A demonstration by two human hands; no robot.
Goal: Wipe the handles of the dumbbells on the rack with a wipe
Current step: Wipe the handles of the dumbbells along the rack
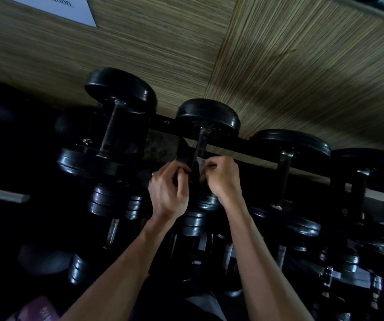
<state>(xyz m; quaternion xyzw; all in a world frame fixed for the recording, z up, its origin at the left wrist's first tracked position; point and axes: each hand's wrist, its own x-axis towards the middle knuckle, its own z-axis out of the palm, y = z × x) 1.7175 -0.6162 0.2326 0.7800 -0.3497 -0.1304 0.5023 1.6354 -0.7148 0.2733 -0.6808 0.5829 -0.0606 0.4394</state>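
Note:
A black dumbbell (207, 115) lies on the top tier of the rack (263, 149), its metal handle (200, 144) running toward me. My right hand (223, 179) pinches a small pale wipe (202, 166) against the near end of that handle. My left hand (169, 193) grips a dark object beside the handle on its left; whether this is the near weight plate I cannot tell. The near end of the dumbbell is hidden behind both hands.
More black dumbbells sit on the rack: a large one (117, 126) to the left, another (288, 158) to the right, several smaller ones (114, 202) on lower tiers. A wood-grain wall (279, 66) stands behind. A white sign (66, 8) hangs upper left.

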